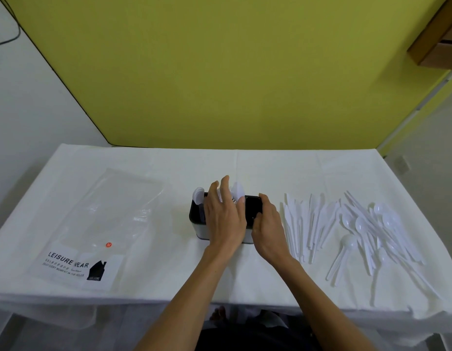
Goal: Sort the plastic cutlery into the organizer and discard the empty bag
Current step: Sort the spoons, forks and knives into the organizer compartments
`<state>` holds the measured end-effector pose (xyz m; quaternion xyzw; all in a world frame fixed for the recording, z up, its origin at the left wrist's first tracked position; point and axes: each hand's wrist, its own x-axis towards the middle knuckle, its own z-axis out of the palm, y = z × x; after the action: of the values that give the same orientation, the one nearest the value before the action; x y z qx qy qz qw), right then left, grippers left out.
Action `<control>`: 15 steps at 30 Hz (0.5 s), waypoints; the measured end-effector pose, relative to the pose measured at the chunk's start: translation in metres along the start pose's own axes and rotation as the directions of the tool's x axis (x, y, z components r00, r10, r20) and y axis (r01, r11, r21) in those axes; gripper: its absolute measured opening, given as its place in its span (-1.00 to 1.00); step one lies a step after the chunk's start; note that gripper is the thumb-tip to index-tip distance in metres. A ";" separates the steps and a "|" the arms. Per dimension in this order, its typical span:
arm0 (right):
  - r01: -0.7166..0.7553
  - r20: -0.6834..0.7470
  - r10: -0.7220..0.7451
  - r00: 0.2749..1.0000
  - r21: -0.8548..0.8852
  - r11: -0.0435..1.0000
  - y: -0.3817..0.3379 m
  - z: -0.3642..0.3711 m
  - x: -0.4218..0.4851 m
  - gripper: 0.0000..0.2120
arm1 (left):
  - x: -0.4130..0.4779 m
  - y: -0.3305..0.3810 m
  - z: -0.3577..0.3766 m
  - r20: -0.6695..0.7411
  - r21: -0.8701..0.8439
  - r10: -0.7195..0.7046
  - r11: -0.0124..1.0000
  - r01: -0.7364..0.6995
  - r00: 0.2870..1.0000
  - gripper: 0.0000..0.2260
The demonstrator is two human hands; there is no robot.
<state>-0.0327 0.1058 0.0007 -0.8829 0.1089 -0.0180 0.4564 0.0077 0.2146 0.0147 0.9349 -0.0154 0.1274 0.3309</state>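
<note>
Right hand (268, 224) grips the organizer (198, 224) at frame centre; left hand (224, 216), fingers straight, settles the cutlery (237, 190) inside; next, probably gather knives (303, 224) from centre right

organizer (253, 204): black inside, pale outer wall, stood upright at mid-table | upright spoons (198, 195): held bowl-up in its left compartment | white pieces (237, 190): stood in the middle compartment | knives (303, 224): laid flat beside it | loose spoons (371, 229): heaped near the right edge | clear bag (105, 219): laid flat near the left edge, print toward the front-left corner
</note>
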 end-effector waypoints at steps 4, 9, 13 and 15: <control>0.046 0.032 -0.048 0.998 0.072 0.996 -0.001 -0.009 0.006 -0.70 | -0.001 0.019 -0.007 -0.072 -0.025 0.023 0.999 -0.025 0.997 -0.42; 0.145 0.082 -0.159 0.984 0.157 0.977 -0.012 -0.033 0.000 -0.81 | -0.005 0.056 -0.007 -0.093 -0.030 0.144 0.989 -0.147 0.985 -0.55; 0.138 0.052 -0.141 0.989 0.064 0.988 -0.004 -0.042 -0.001 -0.88 | -0.013 0.071 0.011 -0.005 -0.112 0.242 0.964 -0.241 0.970 -0.65; 0.082 0.009 -0.083 0.997 0.071 0.994 0.007 -0.048 -0.002 -0.86 | -0.014 0.073 0.020 0.058 -0.175 0.245 0.957 -0.232 0.968 -0.66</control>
<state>-0.0423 0.0632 0.0229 -0.8701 0.0692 -0.0354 0.4867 -0.0099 0.1442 0.0411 0.8995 -0.1517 0.1278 0.3893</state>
